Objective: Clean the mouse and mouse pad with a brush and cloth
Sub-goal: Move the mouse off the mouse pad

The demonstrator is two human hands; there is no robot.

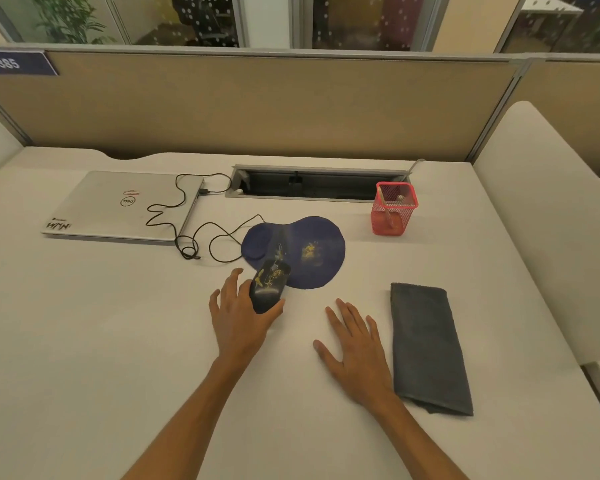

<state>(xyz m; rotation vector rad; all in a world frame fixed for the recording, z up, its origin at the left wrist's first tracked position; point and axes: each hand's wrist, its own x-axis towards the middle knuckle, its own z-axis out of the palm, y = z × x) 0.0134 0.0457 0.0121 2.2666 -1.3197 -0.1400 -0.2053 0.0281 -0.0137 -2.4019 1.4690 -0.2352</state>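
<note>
On a white desk (pixel 125 341): left hand (pixel 238 315) gripping a glossy black mouse (pixel 269 287) flecked with yellow crumbs, at the near edge of a rounded blue pad (pixel 321 268), likewise crumbed. Right hand (pixel 355 348) flat, fingers spread, beside a folded grey cloth (pixel 426 344). Behind, a red mesh cup (pixel 394 209) and closed silver laptop (pixel 118 206).

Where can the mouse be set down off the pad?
Bare white desk lies left of the left hand holding the black wired mouse, and between the right hand and blue mouse pad. The black cable crowds the silver laptop's right side.
</note>
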